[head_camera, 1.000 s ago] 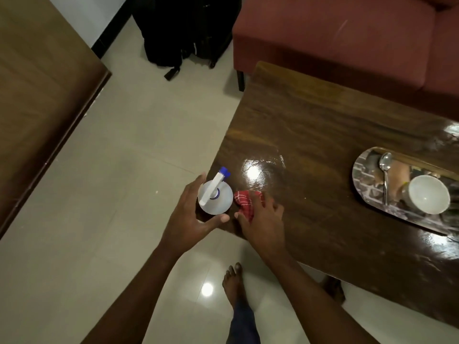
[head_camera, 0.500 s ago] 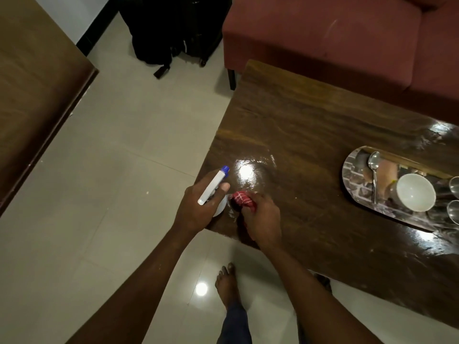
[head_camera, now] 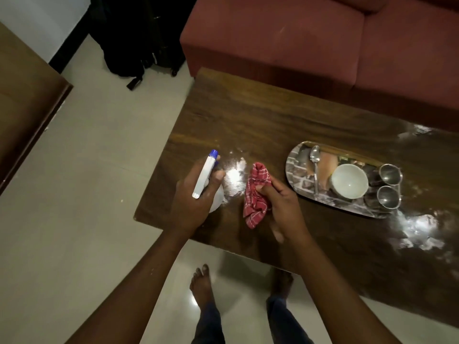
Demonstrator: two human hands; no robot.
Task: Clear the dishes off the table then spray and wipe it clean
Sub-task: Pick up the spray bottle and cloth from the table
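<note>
My left hand (head_camera: 192, 202) grips a white spray bottle (head_camera: 203, 177) with a blue nozzle, lifted above the near left corner of the dark wooden table (head_camera: 285, 120). My right hand (head_camera: 280, 204) holds a red checked cloth (head_camera: 257, 194) that hangs from its fingers just right of the bottle. Further right on the table lies an oval steel tray (head_camera: 298, 184) carrying a spoon (head_camera: 315, 162), a white bowl (head_camera: 349, 181) and two small steel cups (head_camera: 389, 186).
A red sofa (head_camera: 323, 38) runs along the table's far edge. A black bag (head_camera: 139, 36) stands on the tiled floor beyond the left end. Another brown wooden surface (head_camera: 24, 108) is at far left. My bare feet (head_camera: 202, 284) are at the near edge.
Both hands have risen off the table: the left lifted the spray bottle, the right picked up the cloth, which now hangs unfolded. The view shifted right, showing two steel cups.
</note>
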